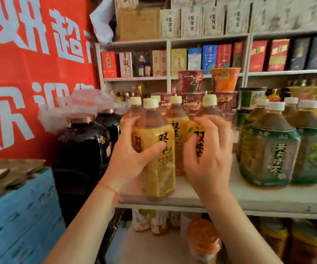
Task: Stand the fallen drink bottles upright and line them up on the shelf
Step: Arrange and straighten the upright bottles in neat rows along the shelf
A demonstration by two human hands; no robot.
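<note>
**Both hands on the yellow tea bottles**

A cluster of yellow-labelled bottles stands upright on the white shelf (258,199), caps up; the left hand (133,159) grips the front bottle (157,149), thumb curled across its label and fingers wrapped round its left side; that bottle stands at the shelf's front edge. The right hand (209,155) is blurred, its fingers curled round the right bottle (201,130), which leans slightly left; a middle bottle (176,126) stands between and just behind these two, and more pale caps show behind them. To the right, apart from the cluster, green-labelled bottles (272,149) stand upright in rows; behind them are stacked noodle cups (191,80). Left of the shelf sit dark jars (81,141) under a plastic bag, in front of a red banner (30,73); a blue crate (20,212) is at lower left.
</note>
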